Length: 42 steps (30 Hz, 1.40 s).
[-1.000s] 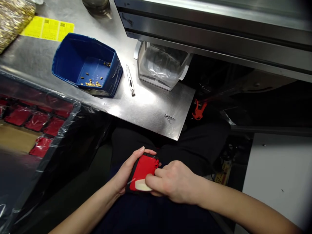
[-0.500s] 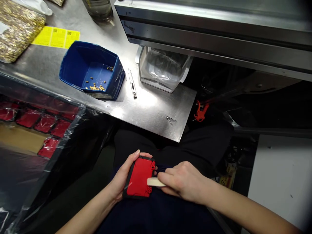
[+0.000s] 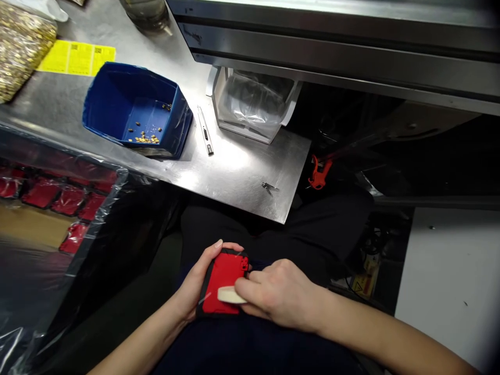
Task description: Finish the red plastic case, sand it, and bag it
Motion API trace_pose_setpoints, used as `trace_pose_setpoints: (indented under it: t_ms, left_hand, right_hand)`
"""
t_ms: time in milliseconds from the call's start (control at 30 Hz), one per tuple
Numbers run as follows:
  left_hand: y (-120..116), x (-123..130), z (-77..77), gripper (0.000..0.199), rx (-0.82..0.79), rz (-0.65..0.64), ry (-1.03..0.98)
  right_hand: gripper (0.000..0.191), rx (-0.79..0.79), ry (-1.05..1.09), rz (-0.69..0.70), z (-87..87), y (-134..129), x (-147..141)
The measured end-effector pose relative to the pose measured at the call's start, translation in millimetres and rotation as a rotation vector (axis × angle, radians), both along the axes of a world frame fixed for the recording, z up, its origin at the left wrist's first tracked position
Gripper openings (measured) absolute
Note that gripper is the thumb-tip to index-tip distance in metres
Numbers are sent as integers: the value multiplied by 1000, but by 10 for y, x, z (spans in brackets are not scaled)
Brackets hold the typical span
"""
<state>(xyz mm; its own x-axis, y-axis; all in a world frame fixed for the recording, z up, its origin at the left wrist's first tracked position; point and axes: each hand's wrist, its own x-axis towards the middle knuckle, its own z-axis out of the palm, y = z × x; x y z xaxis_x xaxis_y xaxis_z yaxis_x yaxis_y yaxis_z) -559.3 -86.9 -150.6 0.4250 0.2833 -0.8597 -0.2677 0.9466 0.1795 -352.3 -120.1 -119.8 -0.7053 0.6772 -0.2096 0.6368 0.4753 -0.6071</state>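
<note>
The left hand (image 3: 195, 291) cups a red part (image 3: 222, 284) with a black rim from its left side, thumb hooked over the top edge, holding it face up over the lap, below the edge of the steel table (image 3: 242, 172). The right hand (image 3: 279, 297) is closed around a pale tool (image 3: 230, 295), whose rounded end lies on the lower half of the red face. To work this surface well, it seems best to keep the left grip firm so the part cannot rock, lay the tool flat, and press evenly rather than dig in with its edge; steadying the part against the lap would help. On the table stand a blue bin (image 3: 133, 112) with a few small brass bits at the bottom, a slim knife (image 3: 205, 131) just beside it, and a clear box (image 3: 253, 104) lined with plastic film; a small metal clip (image 3: 269, 187) lies near the table's corner. More red parts (image 3: 47, 192) lie under plastic sheet at the left. Much stays unclear: the right fingers hide most of the tool, so its length and make cannot be told; the part's underside and right edge are covered; the bag of brass pieces (image 3: 19, 47) at top left is cut off, and the orange thing (image 3: 319, 174) under the table is too dim to identify.
</note>
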Motion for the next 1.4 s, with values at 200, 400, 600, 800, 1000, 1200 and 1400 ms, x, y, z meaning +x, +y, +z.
trace_pose_setpoints:
  t_ms: [200,400,600,800,1000,1200,1400]
  left_hand:
    - [-12,2,10,43,7,2,69]
    - [-45,-4,12,44,-10,22,72]
    - [-58,-9,25,46,-11,13,83]
    - [-103,-18,24,44,95,7,85]
    - [-96,-16,30,44,15,29,81]
    - [-84,29,18,45,-31,33,170]
    - [-55,-23,32,41,-53,72,123]
  right_hand:
    - [33,-10,-43,-49,-13,62,-23]
    - [26,-20,-83,-95,-14,0,-3]
    - [21,-2,-56,-98,9,-62,-41]
    - [24,23,-24,-144,-17,-111,-90]
    - [20,-53,-47,-152,-18,-106,-65]
    - [24,-31,-39,-164,-36,14,-78]
    - [20,-66,-104,-154,-35,-15,13]
